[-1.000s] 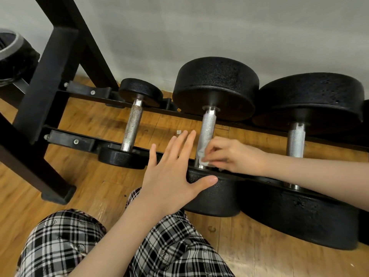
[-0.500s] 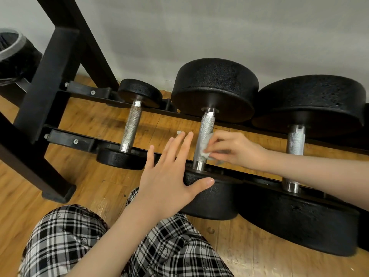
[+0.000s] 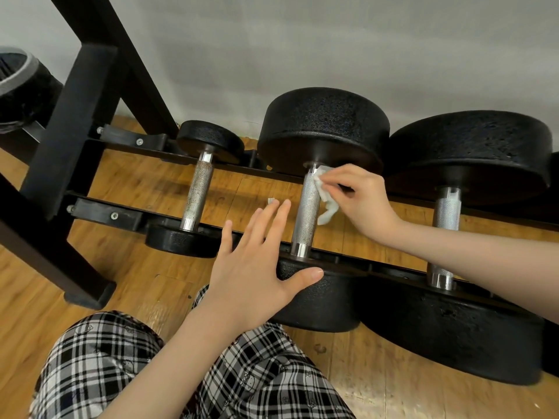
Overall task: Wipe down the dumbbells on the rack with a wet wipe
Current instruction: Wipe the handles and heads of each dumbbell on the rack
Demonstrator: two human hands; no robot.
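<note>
- Head view, the only one: dumbbells lay across the two black rails of a rack (image 3: 109, 211) standing on a wooden floor (image 3: 90, 267), with a grey wall (image 3: 332, 40) behind.
- The right hand (image 3: 360, 196) pinched a white wet wipe (image 3: 325, 196) in curled fingers and pressed it against the far end of the knurled handle of the middle dumbbell (image 3: 308, 213), just below that dumbbell's far head; the loose tail of the wipe hung down on the handle's right side.
- The left hand (image 3: 257, 267) was spread wide and flat with straight fingers, holding nothing; its thumb lay over the near head of the middle dumbbell, and its fingertips reached toward the handle from the left without clearly touching it.
- Left of the left hand sat the small dumbbell (image 3: 198, 195), its handle dull and speckled.
- Right of the right hand, under that forearm, sat the large dumbbell (image 3: 446, 213), its head touching or nearly touching the far head of the middle one.
- Below the left forearm showed the person's black-and-white plaid trousers (image 3: 99, 367).
- Far to the left of both hands, beyond the rack's upright, a dark round object with a grey rim (image 3: 18, 86) was partly cut off by the frame edge.
</note>
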